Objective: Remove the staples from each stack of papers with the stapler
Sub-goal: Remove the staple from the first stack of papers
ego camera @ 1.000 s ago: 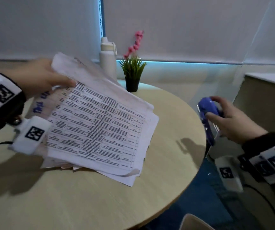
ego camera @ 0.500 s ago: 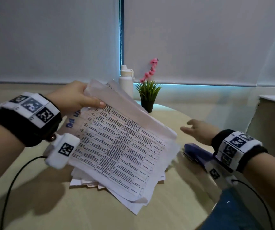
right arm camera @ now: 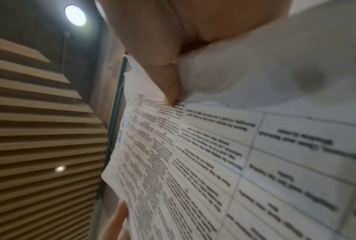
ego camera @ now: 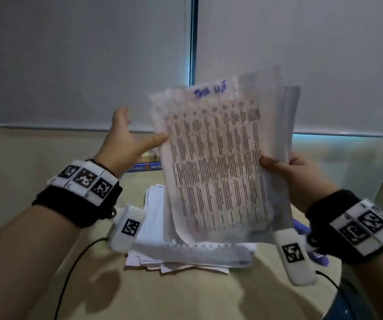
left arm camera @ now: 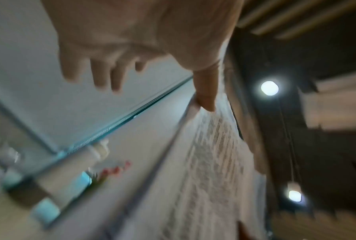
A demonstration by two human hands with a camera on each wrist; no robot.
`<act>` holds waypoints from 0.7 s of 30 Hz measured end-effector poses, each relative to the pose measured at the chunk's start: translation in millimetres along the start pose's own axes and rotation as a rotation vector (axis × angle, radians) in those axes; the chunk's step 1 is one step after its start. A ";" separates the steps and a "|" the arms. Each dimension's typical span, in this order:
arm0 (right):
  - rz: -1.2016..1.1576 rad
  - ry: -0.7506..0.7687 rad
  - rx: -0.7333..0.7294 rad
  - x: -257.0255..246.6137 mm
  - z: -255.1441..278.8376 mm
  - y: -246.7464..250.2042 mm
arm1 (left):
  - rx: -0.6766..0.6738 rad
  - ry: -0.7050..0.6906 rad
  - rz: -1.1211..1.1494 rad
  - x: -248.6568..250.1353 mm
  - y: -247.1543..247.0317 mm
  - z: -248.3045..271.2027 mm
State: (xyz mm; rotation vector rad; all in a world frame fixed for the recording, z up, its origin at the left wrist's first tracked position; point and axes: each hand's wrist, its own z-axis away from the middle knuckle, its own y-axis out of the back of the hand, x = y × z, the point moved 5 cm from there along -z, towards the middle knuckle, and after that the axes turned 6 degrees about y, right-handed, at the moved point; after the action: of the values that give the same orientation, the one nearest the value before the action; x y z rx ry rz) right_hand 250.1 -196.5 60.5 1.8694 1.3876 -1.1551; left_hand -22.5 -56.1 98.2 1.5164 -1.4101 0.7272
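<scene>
- Grey roller blinds [ego camera: 82, 65] fill the background behind a round, pale wooden counter [ego camera: 186, 296].
- A stapled stack of white printed papers [ego camera: 220, 169], covered in table text and bearing blue handwriting at its top edge, is held upright in the air above the counter.
- The right hand [ego camera: 301, 179] is clamped on the right edge of this stack, with the thumb [right arm camera: 168, 84] pressed on the printed face and the fingers hidden behind the sheets.
- The left hand [ego camera: 123, 142] is spread and relaxed beside the left edge of the stack; its thumb [left arm camera: 206, 92] touches that edge, while the other fingers [left arm camera: 103, 73] are seen apart from the paper, grasping nothing.
- A loose pile of further white papers [ego camera: 186, 252] lies flat on the counter, directly below the raised stack.
- A blue-purple stapler [ego camera: 301, 227] is partly seen on the counter at the right, just beside the pile and largely hidden by the right wrist.
- Black wrist bands with white coded markers [ego camera: 86, 179] are worn on both forearms, and a thin black cable [ego camera: 75, 269] trails across the counter from the left one.
- A blue book spine [ego camera: 146, 167] is visible at the far edge of the counter, between the left hand and the raised stack.
- Motion blur covers the left wrist view, so finer detail cannot be told there.
</scene>
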 end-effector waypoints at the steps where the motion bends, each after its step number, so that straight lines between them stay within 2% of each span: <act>1: -0.090 -0.004 0.005 1.3 2.9 -2.1 | -0.126 0.102 0.126 -11.4 -8.5 4.2; 3: -0.165 -0.030 0.049 8.1 8.1 -8.8 | -0.362 0.210 0.243 -25.5 -29.1 17.8; 4: -0.137 -0.039 0.071 11.7 10.5 -12.6 | -0.399 0.193 0.224 -26.2 -36.3 25.3; 7: -0.034 -0.031 0.119 17.1 17.7 -21.8 | -0.261 0.116 0.125 -23.9 -42.7 34.3; 9: -0.029 -0.019 0.151 19.5 20.1 -24.0 | -0.214 0.128 0.213 -23.1 -42.1 36.6; 12: -0.020 -0.021 0.127 21.1 22.3 -26.8 | -0.226 0.165 0.330 -28.6 -41.4 38.9; 18: -0.040 -0.017 0.122 13.7 14.0 -28.0 | -0.189 0.129 0.373 -20.8 -37.2 36.3; 21: -0.066 0.009 0.101 9.2 9.4 -30.4 | -0.265 0.087 0.380 -8.4 -38.3 33.4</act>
State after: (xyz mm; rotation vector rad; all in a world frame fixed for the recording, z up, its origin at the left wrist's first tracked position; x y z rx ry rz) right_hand 219.4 -189.8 50.0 1.9128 1.4296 -1.2728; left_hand 7.9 -85.1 68.4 1.0133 -1.6763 0.7858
